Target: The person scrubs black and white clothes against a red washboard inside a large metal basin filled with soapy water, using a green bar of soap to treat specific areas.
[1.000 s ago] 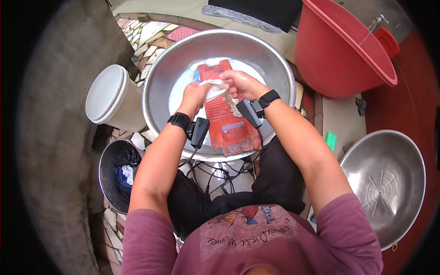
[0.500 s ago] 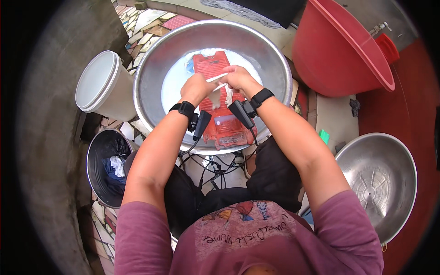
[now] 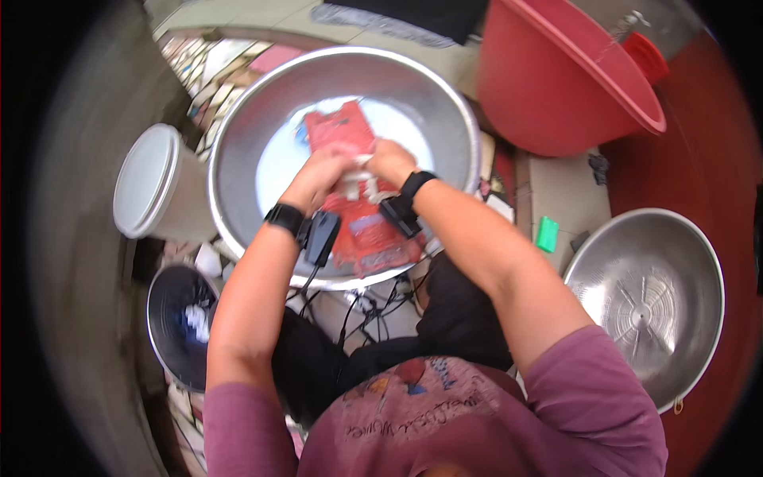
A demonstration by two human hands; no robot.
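Both my hands grip a small white cloth over a red ridged washboard (image 3: 340, 127). My left hand (image 3: 324, 168) is closed on the cloth's left side and blurred by motion. My right hand (image 3: 391, 164) closes on its other side, close beside the left. Part of the white cloth (image 3: 350, 189) hangs below the fingers against the board; its shape is hard to make out. The washboard leans in a wide metal basin (image 3: 238, 171), its lower end at the near rim. Whitish water (image 3: 278, 163) lies in the basin, with something blue beside the board's upper left.
A lidded white bucket (image 3: 145, 179) stands left, above a dark bucket (image 3: 165, 334) holding dark and white cloth. To the right are a big red tub (image 3: 556, 87), a green block (image 3: 548, 234) and a metal bowl (image 3: 628, 274). Cables (image 3: 373, 314) lie between my legs.
The view has shifted, so the basin sits further left and lower. My right hand has come slightly nearer me, and the cloth between the hands looks less stretched.
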